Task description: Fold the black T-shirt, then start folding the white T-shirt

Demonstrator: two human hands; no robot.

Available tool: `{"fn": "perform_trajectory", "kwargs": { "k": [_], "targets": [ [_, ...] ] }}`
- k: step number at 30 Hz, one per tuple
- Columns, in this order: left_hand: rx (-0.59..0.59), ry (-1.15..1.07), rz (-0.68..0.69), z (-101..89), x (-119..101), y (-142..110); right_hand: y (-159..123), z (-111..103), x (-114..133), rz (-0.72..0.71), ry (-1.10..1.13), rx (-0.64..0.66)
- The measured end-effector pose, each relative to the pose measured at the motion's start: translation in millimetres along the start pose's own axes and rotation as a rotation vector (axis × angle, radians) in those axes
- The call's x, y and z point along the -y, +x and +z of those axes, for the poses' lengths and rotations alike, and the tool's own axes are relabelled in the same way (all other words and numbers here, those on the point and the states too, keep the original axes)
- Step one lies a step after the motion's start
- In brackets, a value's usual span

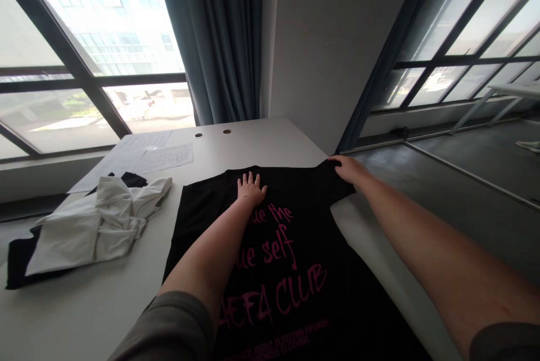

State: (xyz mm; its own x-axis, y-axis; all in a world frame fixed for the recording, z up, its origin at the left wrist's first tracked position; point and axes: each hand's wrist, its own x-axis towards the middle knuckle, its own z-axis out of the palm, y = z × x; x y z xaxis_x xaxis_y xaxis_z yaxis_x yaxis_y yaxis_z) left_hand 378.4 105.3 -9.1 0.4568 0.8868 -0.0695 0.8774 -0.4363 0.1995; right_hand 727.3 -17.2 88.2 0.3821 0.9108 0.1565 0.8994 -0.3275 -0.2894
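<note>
A black T-shirt (304, 226) with pink lettering lies spread over the white table, its collar end toward the back. My left hand (252, 188) rests flat on the shirt's upper part, fingers spread, just above the print. At the table's right edge, my right hand (346, 168) pinches the end of the shirt's right sleeve between thumb and fingers. The shirt's left side looks folded inward or bunched; my left forearm hides part of the lettering.
Crumpled white and black garments (97, 226) lie on the left of the table (270, 139). Behind them are printed paper sheets (162, 157). Two round cable holes sit near the back edge. A curtain (225, 40) and a pillar (320, 57) stand behind; floor (442, 181) shows at right.
</note>
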Motion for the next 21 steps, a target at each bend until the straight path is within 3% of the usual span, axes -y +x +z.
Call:
{"fn": "perform_trajectory", "kwargs": {
  "k": [3, 6, 9, 11, 15, 18, 21],
  "targets": [
    [0.005, 0.000, -0.027, -3.6, -6.2, -0.1, -1.4, -6.4, 35.2, -0.120, -0.056, 0.010],
    [-0.008, 0.006, -0.053, -10.2, -13.6, -13.8, -19.9, -1.3, 81.7, -0.327, -0.136, 0.057],
    [-0.095, 0.043, 0.009, -19.1, -12.9, -50.2, -53.2, 18.4, 127.8, -0.450, -0.180, 0.152],
    [-0.215, 0.089, 0.112, -23.6, -1.9, -89.1, -76.0, 37.8, 149.9, -0.484, -0.230, 0.292],
    [-0.350, 0.185, 0.244, -19.1, 52.6, -188.5, -104.9, 79.2, 159.6, -0.394, -0.251, 0.453],
    [-0.375, 0.218, 0.242, -1.1, 108.4, -259.6, -110.0, 105.3, 144.1, -0.355, -0.176, 0.440],
    [-0.359, 0.238, 0.173, 18.0, 150.8, -308.7, -103.7, 123.2, 127.5, -0.356, -0.117, 0.359]
  ]
}}
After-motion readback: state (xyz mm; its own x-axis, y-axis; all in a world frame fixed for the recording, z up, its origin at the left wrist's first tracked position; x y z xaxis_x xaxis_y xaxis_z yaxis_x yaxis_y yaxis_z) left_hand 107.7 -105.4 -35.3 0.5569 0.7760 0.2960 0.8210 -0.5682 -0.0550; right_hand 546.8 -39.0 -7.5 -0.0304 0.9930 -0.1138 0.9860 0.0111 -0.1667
